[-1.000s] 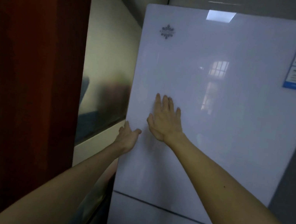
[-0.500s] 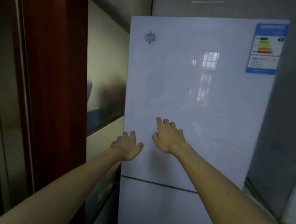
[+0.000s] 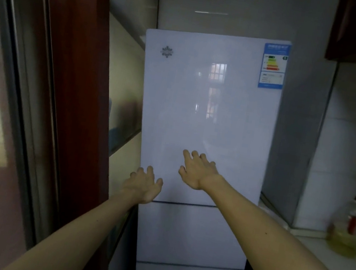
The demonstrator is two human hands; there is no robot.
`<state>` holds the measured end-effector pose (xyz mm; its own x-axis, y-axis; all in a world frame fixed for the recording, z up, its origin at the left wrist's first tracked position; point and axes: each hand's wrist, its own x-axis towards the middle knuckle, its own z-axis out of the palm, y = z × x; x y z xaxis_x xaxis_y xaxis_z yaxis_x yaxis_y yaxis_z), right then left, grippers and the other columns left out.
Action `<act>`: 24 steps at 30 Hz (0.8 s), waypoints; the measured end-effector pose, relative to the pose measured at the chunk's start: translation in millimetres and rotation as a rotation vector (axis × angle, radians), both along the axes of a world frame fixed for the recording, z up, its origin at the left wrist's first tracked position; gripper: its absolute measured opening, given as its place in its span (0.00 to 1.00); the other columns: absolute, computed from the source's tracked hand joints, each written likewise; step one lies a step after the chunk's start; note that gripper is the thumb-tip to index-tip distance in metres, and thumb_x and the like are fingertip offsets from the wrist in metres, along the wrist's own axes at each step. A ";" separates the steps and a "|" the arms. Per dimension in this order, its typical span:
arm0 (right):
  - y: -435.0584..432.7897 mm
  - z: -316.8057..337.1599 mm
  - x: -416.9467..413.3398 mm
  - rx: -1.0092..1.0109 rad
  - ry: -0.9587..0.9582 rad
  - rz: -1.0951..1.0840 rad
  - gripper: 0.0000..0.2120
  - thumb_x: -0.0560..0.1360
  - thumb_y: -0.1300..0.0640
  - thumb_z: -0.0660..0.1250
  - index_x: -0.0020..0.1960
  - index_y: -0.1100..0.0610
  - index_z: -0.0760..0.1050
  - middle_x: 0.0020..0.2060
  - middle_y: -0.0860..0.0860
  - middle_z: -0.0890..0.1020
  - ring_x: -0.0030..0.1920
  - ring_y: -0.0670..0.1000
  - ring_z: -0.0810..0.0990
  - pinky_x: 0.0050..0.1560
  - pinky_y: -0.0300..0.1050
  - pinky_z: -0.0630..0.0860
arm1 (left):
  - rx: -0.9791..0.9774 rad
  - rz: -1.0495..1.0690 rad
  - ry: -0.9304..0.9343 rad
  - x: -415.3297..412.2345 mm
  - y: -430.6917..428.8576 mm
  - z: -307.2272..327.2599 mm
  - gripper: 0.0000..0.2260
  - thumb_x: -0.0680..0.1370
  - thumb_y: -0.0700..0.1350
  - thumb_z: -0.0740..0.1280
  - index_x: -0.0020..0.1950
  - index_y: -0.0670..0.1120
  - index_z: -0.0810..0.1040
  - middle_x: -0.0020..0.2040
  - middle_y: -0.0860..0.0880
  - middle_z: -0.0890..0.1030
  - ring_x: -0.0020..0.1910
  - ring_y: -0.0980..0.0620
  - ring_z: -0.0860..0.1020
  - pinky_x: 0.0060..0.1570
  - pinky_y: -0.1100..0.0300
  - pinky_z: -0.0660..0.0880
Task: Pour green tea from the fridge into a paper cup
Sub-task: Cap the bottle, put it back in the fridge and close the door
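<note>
Fridge [image 3: 207, 120] receded; left hand [image 3: 144, 184], right hand [image 3: 198, 170] spread, empty

I see the fridge [image 3: 207, 120] door ahead of my right hand [image 3: 199, 173] as glossy, smooth white, mirroring a window; left of my left hand [image 3: 144, 185], reddish-brown polished wood frame [image 3: 73, 95]; far right, a clear plastic bottle [image 3: 347, 231] on the pale counter [image 3: 338, 265].

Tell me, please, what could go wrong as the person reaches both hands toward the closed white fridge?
The glossy white fridge door shows no handle, so the left hand at its left edge may slip before it gets a grip. That edge sits close to the dark red wooden door frame, which might leave fingers little room. The clear plastic bottle of yellow liquid on the counter could be elbowed.
</note>
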<state>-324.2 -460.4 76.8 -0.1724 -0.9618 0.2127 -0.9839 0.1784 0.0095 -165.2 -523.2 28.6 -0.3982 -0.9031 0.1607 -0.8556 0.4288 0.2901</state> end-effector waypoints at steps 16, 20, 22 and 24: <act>91.1 -17.3 52.5 0.017 -0.097 -0.060 0.28 0.83 0.47 0.49 0.79 0.54 0.46 0.75 0.57 0.61 0.71 0.60 0.62 0.63 0.59 0.68 | -0.062 -0.045 -0.011 42.4 85.2 0.8 0.22 0.82 0.55 0.49 0.67 0.41 0.65 0.64 0.37 0.69 0.61 0.40 0.69 0.62 0.48 0.68; 112.7 -11.4 55.1 0.009 -0.103 -0.071 0.29 0.83 0.47 0.49 0.80 0.53 0.42 0.76 0.57 0.59 0.73 0.60 0.61 0.66 0.59 0.67 | -0.087 -0.055 -0.026 44.1 102.5 5.4 0.22 0.82 0.55 0.49 0.67 0.40 0.65 0.64 0.36 0.70 0.60 0.39 0.71 0.61 0.48 0.70; 123.6 -8.9 55.1 -0.005 -0.108 -0.071 0.30 0.83 0.47 0.49 0.80 0.53 0.42 0.76 0.57 0.59 0.73 0.60 0.61 0.66 0.59 0.67 | -0.101 -0.054 -0.043 43.7 111.8 8.4 0.22 0.82 0.55 0.50 0.66 0.40 0.66 0.63 0.36 0.70 0.59 0.39 0.71 0.60 0.49 0.70; 136.3 -6.6 54.5 -0.010 -0.106 -0.069 0.30 0.83 0.47 0.49 0.80 0.53 0.42 0.76 0.57 0.59 0.73 0.61 0.61 0.66 0.60 0.67 | -0.107 -0.050 -0.045 43.7 125.0 12.5 0.22 0.82 0.55 0.49 0.66 0.40 0.66 0.63 0.36 0.70 0.60 0.39 0.71 0.60 0.48 0.70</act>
<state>-269.7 -324.1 70.2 -0.2604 -0.9448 0.1988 -0.9646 0.2456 -0.0961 -121.5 -398.3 41.1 -0.4517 -0.8603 0.2365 -0.8431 0.4982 0.2022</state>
